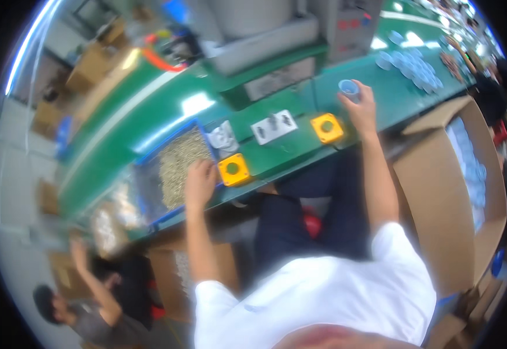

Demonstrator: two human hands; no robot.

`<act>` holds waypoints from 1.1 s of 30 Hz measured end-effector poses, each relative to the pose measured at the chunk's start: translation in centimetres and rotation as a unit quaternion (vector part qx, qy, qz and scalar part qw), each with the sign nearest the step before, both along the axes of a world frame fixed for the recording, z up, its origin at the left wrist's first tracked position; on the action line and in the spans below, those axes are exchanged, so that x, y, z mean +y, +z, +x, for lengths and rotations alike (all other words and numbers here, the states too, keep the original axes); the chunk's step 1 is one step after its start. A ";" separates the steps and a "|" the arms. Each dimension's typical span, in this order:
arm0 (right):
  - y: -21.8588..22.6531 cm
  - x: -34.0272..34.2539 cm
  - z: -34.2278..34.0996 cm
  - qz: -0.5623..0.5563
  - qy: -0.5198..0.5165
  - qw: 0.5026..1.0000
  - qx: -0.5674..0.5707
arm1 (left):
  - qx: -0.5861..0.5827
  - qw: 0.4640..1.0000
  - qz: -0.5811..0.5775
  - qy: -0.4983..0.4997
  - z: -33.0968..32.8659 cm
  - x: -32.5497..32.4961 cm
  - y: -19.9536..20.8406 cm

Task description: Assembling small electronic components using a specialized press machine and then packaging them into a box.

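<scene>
My right hand (pixel 360 107) holds a small light-blue translucent plastic cup (pixel 348 88) upright above the green bench, its fingers wrapped round the side. My left hand (pixel 200 181) is at the near right part of a blue-rimmed tray (pixel 150 200) heaped with small beige pieces (pixel 182 160). Its fingers are curled together, and what they hold, if anything, is hidden. Between my hands stand two yellow button boxes, a left one (pixel 233 169) and a right one (pixel 326 128). A white plate (pixel 274 127) with small dark fittings lies beyond them.
Many light-blue cups (pixel 410 67) cluster at the bench's far right. A large grey machine (pixel 259 41) rises behind the plate. An open cardboard box (pixel 445 198) with bagged blue items stands at my right, another box (pixel 224 262) below left. A co-worker (pixel 90 311) sits at left.
</scene>
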State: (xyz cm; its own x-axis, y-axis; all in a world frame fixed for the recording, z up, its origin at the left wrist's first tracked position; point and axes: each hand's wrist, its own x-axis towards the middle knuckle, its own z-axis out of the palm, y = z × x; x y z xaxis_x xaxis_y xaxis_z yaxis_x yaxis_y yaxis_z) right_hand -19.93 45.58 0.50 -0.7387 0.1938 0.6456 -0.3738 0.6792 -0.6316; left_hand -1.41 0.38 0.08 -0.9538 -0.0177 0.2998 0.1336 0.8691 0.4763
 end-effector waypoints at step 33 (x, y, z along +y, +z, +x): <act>-7.3 16.3 -19.4 0.173 -0.332 0.920 -0.119 | -0.049 0.996 -0.016 0.071 1.0 1.5 -0.2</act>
